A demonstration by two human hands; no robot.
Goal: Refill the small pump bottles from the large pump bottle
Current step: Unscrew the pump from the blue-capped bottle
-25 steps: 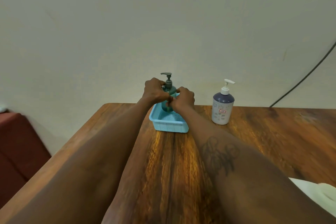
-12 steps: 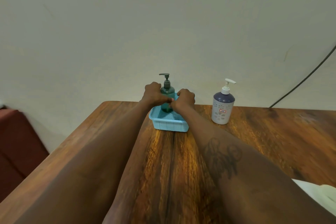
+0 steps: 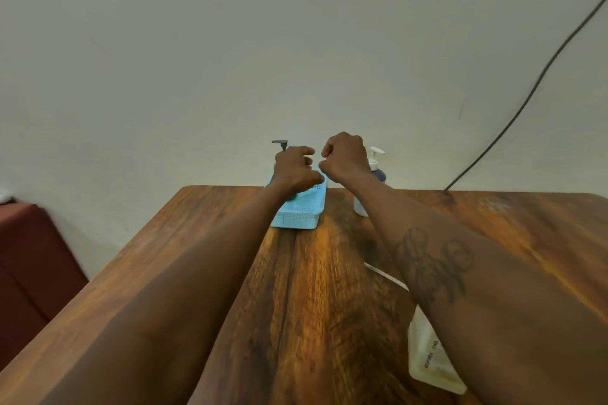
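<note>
Both hands released the green bottle (image 3: 281, 144), left hand (image 3: 292, 172) loose, right hand (image 3: 345, 158) clenched empty; one purple bottle (image 3: 380, 175), one basket (image 3: 297, 218).

A pale blue basket (image 3: 297, 217), a dark green pump (image 3: 280, 143), a navy-and-white bottle (image 3: 380, 176) and a brown-grained table (image 3: 312, 306) are seen.

Table (image 3: 312, 289): wood, warm brown, strong dark grain, smooth top with soft lacquered sheen.
Basket (image 3: 297, 219): light-blue plastic, finely perforated walls and floor, matt.
Green pump bottle (image 3: 280, 143): dark plastic pump head, dull finish; body mostly hidden.
White-and-blue pump bottle (image 3: 381, 175): white plastic pump, dark-blue shoulder with slight gloss.
Pouch (image 3: 427, 358): whitish flexible plastic, smooth, faint shine, printed lettering.
Wall (image 3: 296, 43): painted, matt, few faint marks.
Cable (image 3: 526, 102): black, smooth sheath.
Red-brown furniture (image 3: 29, 256): matt; material unclear.
</note>
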